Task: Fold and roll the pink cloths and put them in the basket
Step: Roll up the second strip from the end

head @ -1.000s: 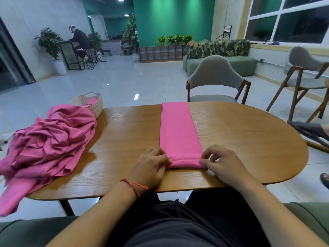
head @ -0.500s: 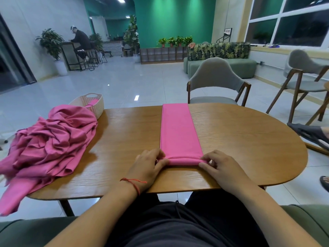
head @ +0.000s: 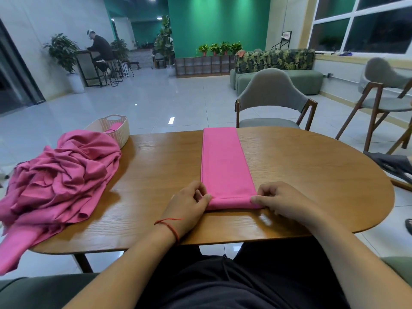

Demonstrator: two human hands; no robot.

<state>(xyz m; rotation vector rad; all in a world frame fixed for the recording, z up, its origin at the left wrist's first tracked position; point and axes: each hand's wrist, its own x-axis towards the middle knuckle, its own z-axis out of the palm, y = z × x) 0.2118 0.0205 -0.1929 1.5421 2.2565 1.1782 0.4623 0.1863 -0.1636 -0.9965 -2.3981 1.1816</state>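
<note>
Two hands work the near end of one folded cloth. The pink strip lies flat across the middle of the table, from the table's far edge to just short of its front edge, where a first tight turn of roll sits. The L. hand pinches the roll's left end w/ curled fingers and thumb. The R. hand does likewise at the right end, and both rest on the table top. A heap of unfolded pink cloths covers the table's left end and spills over its edge. The basket stands at the table's far-left corner, behind the heap, w/ what looks like one pink roll inside. Handling, as judged: the fabric is light, soft and limp, w/ no stiffness of its own. The stacked layers prob. slide on each other and on the smooth wood, so the roll may skew or slacken if driven from one side only. Best hold is at both ends of the roll, fingertips over the top and thumbs behind, w/ even pressure. For the lift to the basket, approx. mid-roll w/ the loose tail trapped underneath should keep it wound.
</note>
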